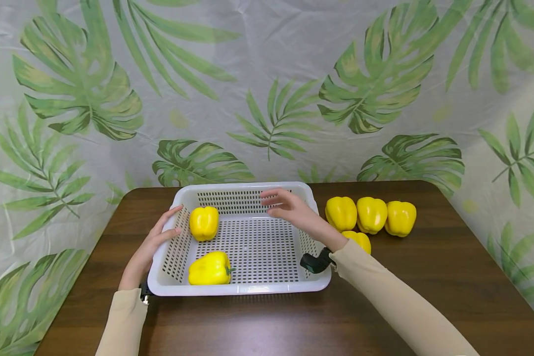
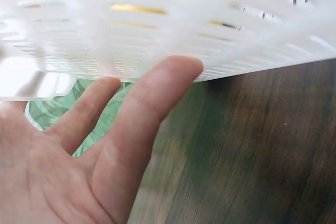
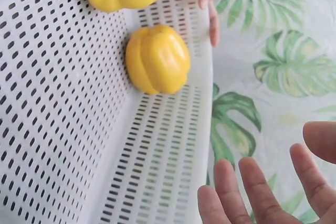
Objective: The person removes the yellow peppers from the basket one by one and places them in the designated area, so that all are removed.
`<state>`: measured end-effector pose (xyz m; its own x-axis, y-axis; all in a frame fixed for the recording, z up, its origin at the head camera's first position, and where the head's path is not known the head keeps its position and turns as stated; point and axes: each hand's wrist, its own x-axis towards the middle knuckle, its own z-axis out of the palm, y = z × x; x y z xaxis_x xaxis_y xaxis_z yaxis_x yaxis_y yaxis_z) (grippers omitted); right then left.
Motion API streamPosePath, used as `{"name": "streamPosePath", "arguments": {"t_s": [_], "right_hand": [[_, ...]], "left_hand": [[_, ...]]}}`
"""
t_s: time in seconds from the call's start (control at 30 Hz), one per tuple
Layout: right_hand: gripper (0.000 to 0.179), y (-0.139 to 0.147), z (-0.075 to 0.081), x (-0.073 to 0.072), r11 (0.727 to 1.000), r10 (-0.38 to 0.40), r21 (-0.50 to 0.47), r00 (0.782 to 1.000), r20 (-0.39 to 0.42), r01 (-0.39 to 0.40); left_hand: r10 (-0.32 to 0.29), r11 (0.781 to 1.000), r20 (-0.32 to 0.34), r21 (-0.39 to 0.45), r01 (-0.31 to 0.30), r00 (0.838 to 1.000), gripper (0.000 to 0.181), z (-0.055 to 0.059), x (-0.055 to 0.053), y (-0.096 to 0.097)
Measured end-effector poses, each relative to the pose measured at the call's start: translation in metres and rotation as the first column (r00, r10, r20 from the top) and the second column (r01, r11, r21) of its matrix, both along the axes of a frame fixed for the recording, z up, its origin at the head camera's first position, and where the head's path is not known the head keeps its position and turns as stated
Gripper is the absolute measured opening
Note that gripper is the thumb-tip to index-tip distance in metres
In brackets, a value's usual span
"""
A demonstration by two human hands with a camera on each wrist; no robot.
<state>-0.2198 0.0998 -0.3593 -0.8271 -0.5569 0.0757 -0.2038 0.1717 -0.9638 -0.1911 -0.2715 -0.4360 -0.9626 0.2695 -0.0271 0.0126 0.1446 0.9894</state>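
Note:
A white perforated plastic basket (image 1: 267, 288) stands on the table. Inside, along its left part, are two yellow bell peppers: one upright bell pepper (image 1: 204, 223) near the back and another bell pepper (image 1: 210, 268) lying with its green stem to the right. My left hand (image 1: 153, 242) rests against the basket's left rim, its thumb (image 2: 152, 103) and fingers extended along the side. Over the basket's right half hovers my right hand (image 1: 293, 210), with loosely spread fingers and nothing in them. The right wrist view shows those fingers (image 3: 257, 187) apart from the peppers.
Right of the basket, a row of three yellow bell peppers (image 1: 371, 215) sits on the dark wooden table (image 1: 427, 282). One more bell pepper (image 1: 359, 241) lies in front of them, partly hidden by my right forearm. A leaf-patterned cloth (image 1: 276, 59) hangs behind the table.

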Motion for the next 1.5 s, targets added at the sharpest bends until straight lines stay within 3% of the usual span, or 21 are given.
{"name": "streamPosePath", "arguments": {"t_s": [1.0,1.5], "right_hand": [[0.045,-0.092,-0.026,-0.022,0.992,0.039,0.114,0.998,0.057,-0.045],[0.051,-0.117,-0.036,-0.026,0.979,0.024,0.195,0.988,0.149,-0.053]], "left_hand": [[0.01,1.0,0.005,-0.005,-0.01,1.0,0.062,0.0,0.0,0.001],[0.009,1.0,0.015,-0.001,-0.009,1.0,0.061,0.0,-0.001,0.0]]}}
